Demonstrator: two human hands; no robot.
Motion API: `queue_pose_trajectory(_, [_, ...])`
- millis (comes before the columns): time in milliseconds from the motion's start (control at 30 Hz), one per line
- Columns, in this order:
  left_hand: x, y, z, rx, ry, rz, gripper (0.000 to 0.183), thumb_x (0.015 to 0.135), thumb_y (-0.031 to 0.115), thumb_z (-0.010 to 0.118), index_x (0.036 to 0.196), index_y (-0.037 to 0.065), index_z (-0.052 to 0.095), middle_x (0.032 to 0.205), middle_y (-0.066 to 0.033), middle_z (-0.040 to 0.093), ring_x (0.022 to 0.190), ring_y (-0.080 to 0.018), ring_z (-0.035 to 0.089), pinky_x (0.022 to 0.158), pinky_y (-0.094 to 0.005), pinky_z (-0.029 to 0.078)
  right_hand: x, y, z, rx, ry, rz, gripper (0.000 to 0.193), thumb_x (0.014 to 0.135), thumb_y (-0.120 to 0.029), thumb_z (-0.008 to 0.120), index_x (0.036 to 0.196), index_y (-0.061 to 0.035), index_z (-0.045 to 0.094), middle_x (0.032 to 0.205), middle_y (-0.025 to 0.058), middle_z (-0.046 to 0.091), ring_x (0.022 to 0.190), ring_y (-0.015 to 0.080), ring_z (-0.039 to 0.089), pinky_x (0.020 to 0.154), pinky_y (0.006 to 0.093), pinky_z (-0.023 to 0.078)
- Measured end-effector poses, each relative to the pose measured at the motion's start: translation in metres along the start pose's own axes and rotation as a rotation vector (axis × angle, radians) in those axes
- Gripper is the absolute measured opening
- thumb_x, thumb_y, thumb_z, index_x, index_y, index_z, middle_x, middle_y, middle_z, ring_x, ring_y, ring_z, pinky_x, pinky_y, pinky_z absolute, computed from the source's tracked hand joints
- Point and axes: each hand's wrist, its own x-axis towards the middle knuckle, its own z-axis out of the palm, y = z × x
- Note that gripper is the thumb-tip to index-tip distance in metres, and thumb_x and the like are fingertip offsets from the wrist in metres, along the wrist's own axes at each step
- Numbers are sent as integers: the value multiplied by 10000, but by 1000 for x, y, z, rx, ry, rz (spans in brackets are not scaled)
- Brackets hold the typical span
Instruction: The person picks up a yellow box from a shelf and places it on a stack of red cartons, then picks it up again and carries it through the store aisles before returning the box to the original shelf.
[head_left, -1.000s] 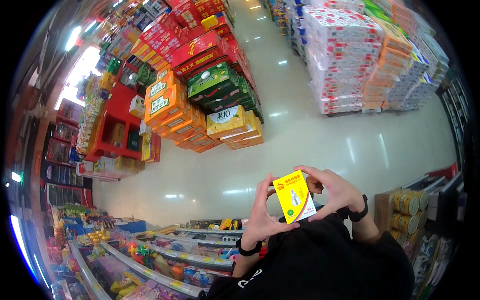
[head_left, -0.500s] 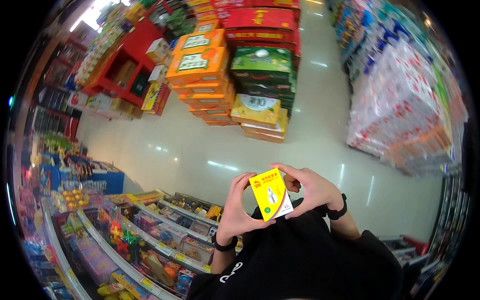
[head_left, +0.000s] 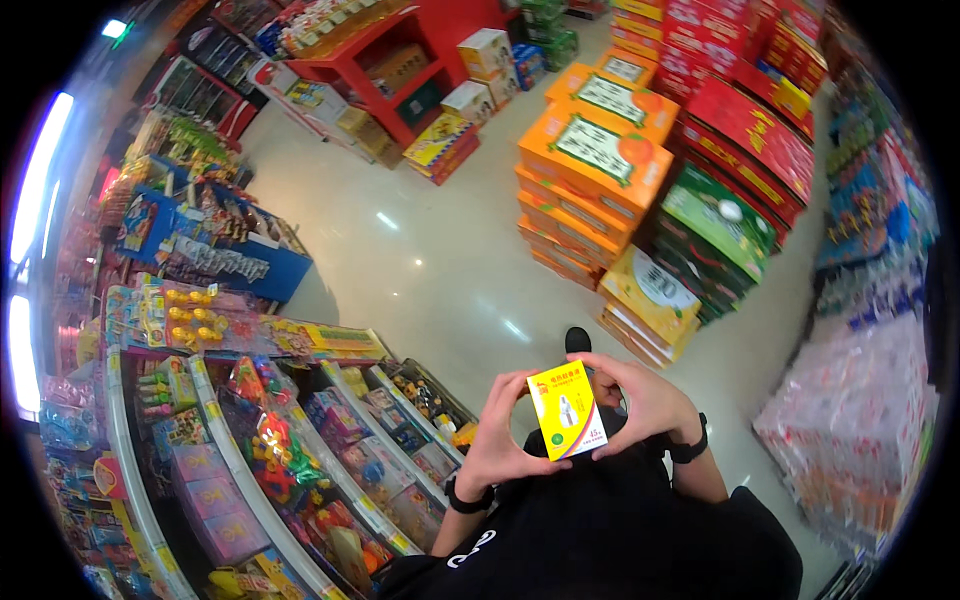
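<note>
Between my two hands is a small yellow and white carton point(head_left: 567, 411), its printed front turned up toward me. A small bottle is pictured on that front. My left hand point(head_left: 497, 432) grips the carton's left side, fingers at the top corner and thumb at the bottom edge. On the opposite side, my right hand point(head_left: 643, 408) holds it with fingers curled at the top and thumb along the lower right corner. Both hands are closed on the carton, in front of my black shirt point(head_left: 620, 530). Each wrist wears a black band.
Tiered shelves of toys point(head_left: 280, 450) run along the left. Ahead right stand stacked orange cartons point(head_left: 590, 150), green cartons point(head_left: 715, 225) and yellow cartons point(head_left: 650, 300). Wrapped packs point(head_left: 850, 410) are piled at the right. A blue display stand point(head_left: 275, 260) and a red shelf unit point(head_left: 355, 70) stand farther off.
My view has swung left, so the carton stacks now appear farther right and more of the toy shelves shows. Both hands still hold the carton. A dark shoe tip now shows beyond it.
</note>
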Motion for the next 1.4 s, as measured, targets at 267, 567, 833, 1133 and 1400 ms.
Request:
queue_pose_trajectory(267, [147,-8,-94,216,62,8,1051,515,287,994,1391,-11,494,1327,-156,507,1294,-303,535,1120,-406,424,166,10,-98,-73,-74,-69,1177,543,-333,997,1514,-17,411,720,10,471,639,137,454,592,288,380])
queue_pose_trajectory(567, [223,-74,-211,83,270,-72,1077,526,310,998,1408,-26,481,1375,-161,490,1310,-303,529,1110,-420,444,372,17,-131,-56,-293,-48,1109,565,-297,1004,1482,-26,442,703,-16,417,649,109,423,586,273,354])
queue_pose_trajectory(833, [234,-147,-388,44,455,-68,1100,528,272,999,1430,-39,452,1381,-159,505,1311,-289,535,1112,-407,442,589,13,-60,3,-458,-68,1123,549,-230,1009,1480,-43,410,799,-44,381,749,95,389,705,255,337])
queue_pose_trajectory(1133, [281,-191,-557,99,593,-66,1071,552,304,986,1423,-34,463,1363,-177,518,1254,-303,549,1057,-404,467,798,16,-23,84,-599,-38,1158,529,-219,1011,1492,-54,390,876,-34,504,774,95,419,739,258,358])
queue_pose_trajectory(1400, [367,-247,-689,125,629,-251,1037,580,328,963,1406,-46,459,1334,-192,513,1237,-331,527,1081,-406,436,979,62,-25,261,-622,150,1241,497,-210,1015,1543,-32,371,966,-47,538,839,83,463,808,244,382])
